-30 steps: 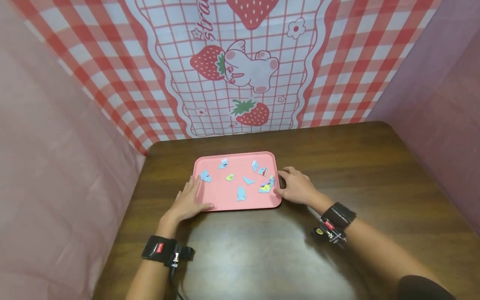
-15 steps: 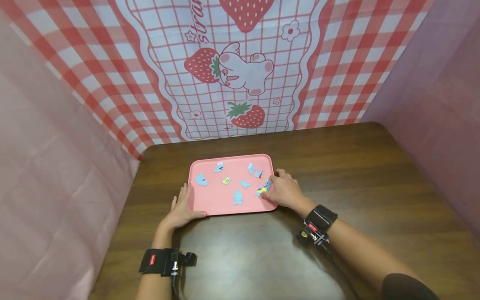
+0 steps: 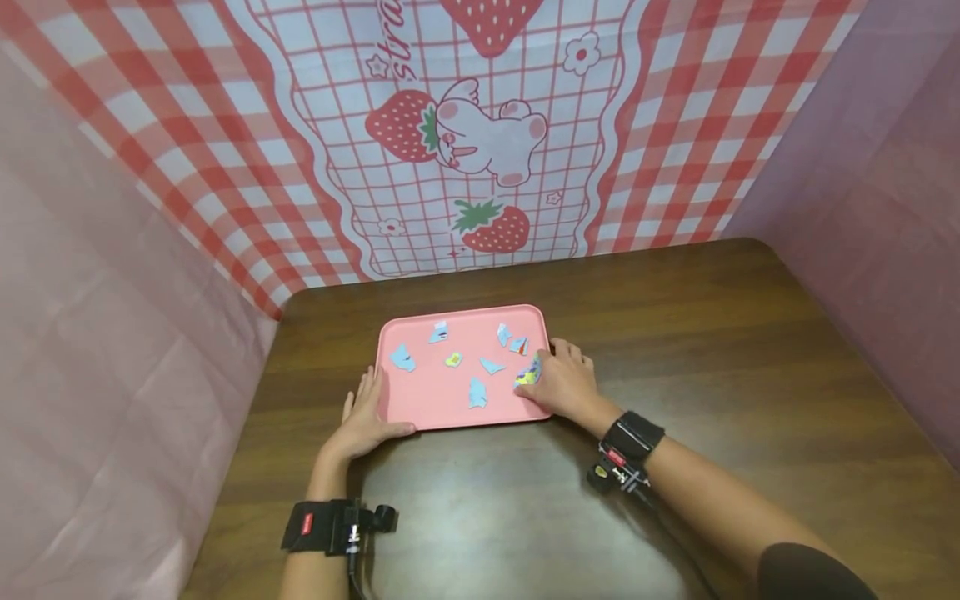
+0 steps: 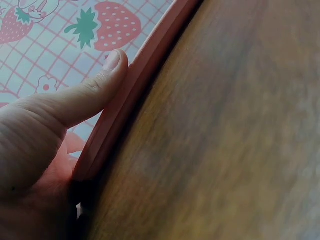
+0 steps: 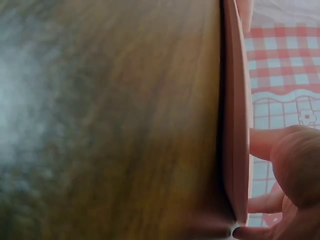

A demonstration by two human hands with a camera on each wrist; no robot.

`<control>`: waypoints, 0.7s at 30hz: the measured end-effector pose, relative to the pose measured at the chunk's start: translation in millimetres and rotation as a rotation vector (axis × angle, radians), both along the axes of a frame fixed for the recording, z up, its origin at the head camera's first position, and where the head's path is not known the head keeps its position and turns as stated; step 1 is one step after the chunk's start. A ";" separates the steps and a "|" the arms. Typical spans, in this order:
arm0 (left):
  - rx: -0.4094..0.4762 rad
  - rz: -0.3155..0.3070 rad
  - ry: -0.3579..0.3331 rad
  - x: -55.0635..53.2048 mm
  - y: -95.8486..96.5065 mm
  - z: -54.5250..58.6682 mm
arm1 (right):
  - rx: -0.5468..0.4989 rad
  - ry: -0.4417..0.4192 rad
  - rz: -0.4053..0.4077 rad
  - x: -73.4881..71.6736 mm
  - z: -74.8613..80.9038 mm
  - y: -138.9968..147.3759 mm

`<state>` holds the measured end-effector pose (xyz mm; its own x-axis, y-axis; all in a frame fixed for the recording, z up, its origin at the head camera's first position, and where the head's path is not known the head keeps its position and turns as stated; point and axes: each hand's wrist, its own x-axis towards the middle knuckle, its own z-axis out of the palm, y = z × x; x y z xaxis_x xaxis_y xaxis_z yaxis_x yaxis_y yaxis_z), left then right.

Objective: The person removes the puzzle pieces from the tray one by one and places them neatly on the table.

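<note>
Further inward than a second ago, the right hand (image 3: 567,383) is being held over the right rim of a pink rectangular tray (image 3: 429,397); inside, a flat yellow-blue-purple piece (image 3: 528,374) is being partly covered, whether pinched cannot be told. Seven mostly light-blue flat pieces (image 3: 477,394) are lying nearby. On the brown wood-grained tabletop (image 3: 457,500), the tray's near-left corner is being touched by the spread left hand (image 3: 364,423).

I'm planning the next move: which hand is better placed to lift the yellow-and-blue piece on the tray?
Probably the right hand: it reaches over the right edge of the tray to that piece. The left hand is at the near left corner, farther away.
</note>
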<state>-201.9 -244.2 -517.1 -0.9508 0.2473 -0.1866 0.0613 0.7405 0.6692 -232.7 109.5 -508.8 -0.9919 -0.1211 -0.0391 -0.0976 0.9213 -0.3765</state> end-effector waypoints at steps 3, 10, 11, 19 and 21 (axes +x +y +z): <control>-0.007 0.002 -0.001 0.3 0.6 0.6 | -0.019 -0.012 -0.013 -1.7 0.7 -0.3; -0.004 0.006 -0.004 0.6 1.3 0.4 | -0.142 -0.022 -0.068 -7.6 4.9 -0.2; 0.001 0.009 -0.007 0.7 1.5 0.2 | -0.166 -0.021 -0.077 -8.3 5.0 0.2; -0.004 0.016 -0.009 1.0 1.1 -1.2 | -0.395 0.045 -0.134 -10.5 3.8 4.2; -0.002 0.012 -0.013 1.0 0.9 -1.0 | -0.441 0.065 -0.132 -10.2 3.8 4.8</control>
